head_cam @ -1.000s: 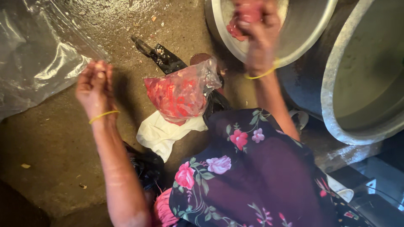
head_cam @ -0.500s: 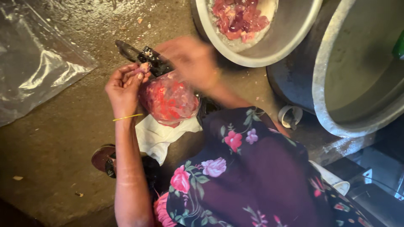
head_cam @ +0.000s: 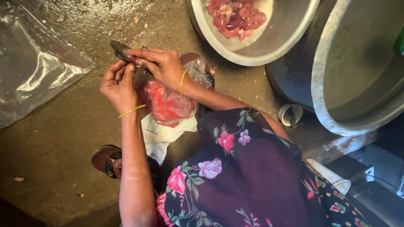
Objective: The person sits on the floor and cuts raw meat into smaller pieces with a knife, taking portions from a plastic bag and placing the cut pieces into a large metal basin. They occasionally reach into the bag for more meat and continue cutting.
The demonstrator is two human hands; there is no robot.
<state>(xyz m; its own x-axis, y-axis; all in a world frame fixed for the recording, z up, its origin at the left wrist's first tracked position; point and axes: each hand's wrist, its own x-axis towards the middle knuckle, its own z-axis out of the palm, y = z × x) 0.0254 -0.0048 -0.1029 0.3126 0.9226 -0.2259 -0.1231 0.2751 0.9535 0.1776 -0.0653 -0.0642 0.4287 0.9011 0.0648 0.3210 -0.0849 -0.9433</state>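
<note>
**Both hands at dark blade above bag of red pieces**

Head view: left hand [head_cam: 120, 84] and right hand [head_cam: 162, 67] meet w/ fingers pinched, prob. on something small, too hidden to tell. Dark blade [head_cam: 120, 50] just beyond fingertips. Plastic bag [head_cam: 168, 105] w/ red pieces directly below the grip. Metal bowl [head_cam: 269, 38] of meat beyond right hand.

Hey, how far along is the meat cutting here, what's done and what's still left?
Done: cut red meat pieces lie in the metal bowl. In hand: the left hand and right hand meet at the dark blade; what they pinch is too small to tell. Left: the clear bag of red meat below the hands looks fairly full, so probably much remains.
</note>
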